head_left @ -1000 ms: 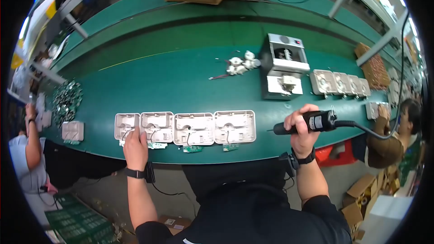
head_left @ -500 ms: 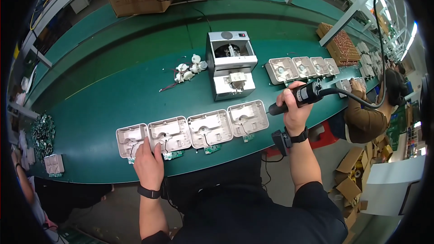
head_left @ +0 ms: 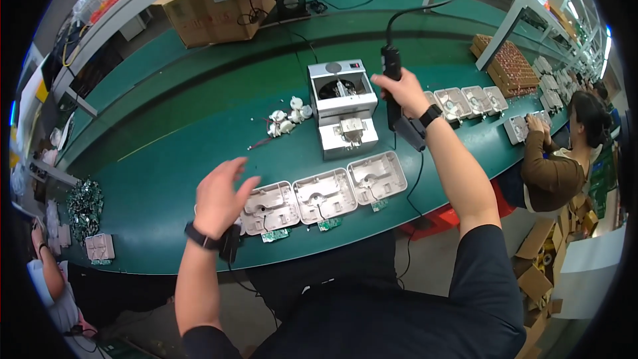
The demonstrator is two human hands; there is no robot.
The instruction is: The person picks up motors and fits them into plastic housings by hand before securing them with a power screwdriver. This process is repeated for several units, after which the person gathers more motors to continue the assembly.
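Note:
My right hand (head_left: 407,95) is closed around a black electric screwdriver (head_left: 392,70), raised upright beside a grey screw feeder machine (head_left: 345,110). My left hand (head_left: 220,198) hovers with fingers spread over the left end of a row of light grey plastic housings (head_left: 325,196). It holds nothing and mostly hides the leftmost housing. Thin wires run inside the visible housings, and a small green circuit board (head_left: 276,235) hangs out at the front edge of each. Several white round parts with wires (head_left: 286,119) lie left of the machine.
More housings (head_left: 475,101) stand in a row at the right, near a brown tray of small parts (head_left: 505,66). A co-worker (head_left: 558,146) sits beyond. Circuit boards (head_left: 85,209) are heaped at the far left. A cardboard box (head_left: 216,13) stands at the back.
My right hand has carried the screwdriver up and left, turning it upright beside the machine. My left hand has lifted off the housings at the left end, fingers spreading. The view has shifted slightly.

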